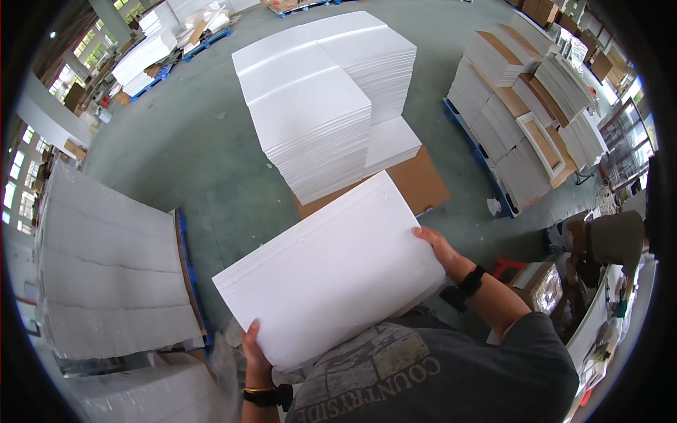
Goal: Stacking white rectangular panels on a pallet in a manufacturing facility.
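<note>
A stack of white rectangular boards (331, 261) is held in front of my body, tilted with its right end farther away. My left hand (254, 345) grips its near left end, thumb on the top face and the other fingers hidden beneath. At the opposite end my right hand (438, 248) is closed round the edge, thumb on top. How many boards I carry cannot be told. Just beyond them stands a tall pile of white boards (317, 134) on a brown cardboard sheet (423, 180), with a lower stack (392, 146) at its right front.
On my left a wrapped white stack (113, 261) stands on a blue pallet (189, 275). To the right, white and brown panels (501, 120) are piled on another blue pallet (479, 151). A person (606, 240) is at the right beside a cardboard box (539, 285). More loaded pallets stand far left.
</note>
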The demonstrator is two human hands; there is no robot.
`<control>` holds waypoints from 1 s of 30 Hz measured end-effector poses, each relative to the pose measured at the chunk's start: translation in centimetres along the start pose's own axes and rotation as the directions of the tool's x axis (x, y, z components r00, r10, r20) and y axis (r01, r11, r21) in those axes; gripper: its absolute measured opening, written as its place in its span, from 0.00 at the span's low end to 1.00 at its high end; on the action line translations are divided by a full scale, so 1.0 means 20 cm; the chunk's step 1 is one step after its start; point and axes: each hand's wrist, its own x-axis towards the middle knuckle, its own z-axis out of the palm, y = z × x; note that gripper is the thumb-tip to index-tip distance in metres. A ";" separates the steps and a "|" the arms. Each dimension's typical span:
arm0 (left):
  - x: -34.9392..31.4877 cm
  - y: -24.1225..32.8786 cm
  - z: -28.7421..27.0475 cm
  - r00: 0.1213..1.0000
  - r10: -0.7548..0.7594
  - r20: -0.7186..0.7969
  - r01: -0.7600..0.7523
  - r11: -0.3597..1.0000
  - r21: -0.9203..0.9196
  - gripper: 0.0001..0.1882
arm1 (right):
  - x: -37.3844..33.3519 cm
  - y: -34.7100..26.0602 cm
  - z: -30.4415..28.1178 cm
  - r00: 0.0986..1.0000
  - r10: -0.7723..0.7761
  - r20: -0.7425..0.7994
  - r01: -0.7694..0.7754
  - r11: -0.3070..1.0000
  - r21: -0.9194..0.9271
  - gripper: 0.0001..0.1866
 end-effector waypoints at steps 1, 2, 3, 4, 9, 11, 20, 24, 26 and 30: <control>0.02 0.01 0.03 1.000 0.005 -0.008 -0.005 1.000 -0.012 0.34 | 0.04 -0.03 -0.01 1.000 0.002 0.004 -0.002 1.000 0.003 0.24; 0.05 0.02 0.05 1.000 0.006 -0.012 -0.006 1.000 -0.008 0.34 | 0.07 -0.06 -0.01 1.000 -0.008 0.024 0.008 1.000 0.001 0.24; 0.07 0.04 0.08 1.000 0.010 -0.018 -0.010 1.000 0.014 0.34 | 0.11 -0.08 -0.02 0.999 -0.017 0.043 0.017 1.000 0.000 0.24; 0.09 0.05 0.10 1.000 0.014 -0.026 -0.013 0.999 0.034 0.35 | 0.15 -0.09 -0.03 0.999 -0.013 0.048 0.013 1.000 0.002 0.24; 0.20 0.11 0.19 0.999 -0.002 -0.053 0.005 0.999 0.054 0.35 | 0.33 -0.16 -0.06 0.996 0.018 0.092 -0.020 1.000 0.019 0.25; 0.23 0.13 0.22 0.997 -0.004 -0.075 0.007 0.999 0.050 0.36 | 0.40 -0.18 -0.07 0.994 0.023 0.103 -0.025 1.000 0.015 0.25; 0.33 0.13 0.20 0.992 0.019 -0.125 -0.013 0.999 0.050 0.37 | 0.59 -0.25 -0.01 0.985 0.043 0.168 -0.039 0.999 -0.029 0.24; 0.36 0.14 0.13 0.990 0.014 -0.142 -0.012 1.000 0.016 0.37 | 0.67 -0.25 0.03 0.974 0.056 0.219 -0.042 0.997 -0.066 0.23; 0.38 0.15 0.11 0.989 0.017 -0.144 -0.016 1.000 0.005 0.37 | 0.70 -0.25 0.07 0.973 0.051 0.224 -0.036 0.997 -0.070 0.23; 0.42 0.21 0.02 0.986 0.004 -0.165 -0.004 1.000 -0.003 0.36 | 0.73 -0.24 0.21 0.985 0.010 0.173 0.007 0.995 -0.096 0.23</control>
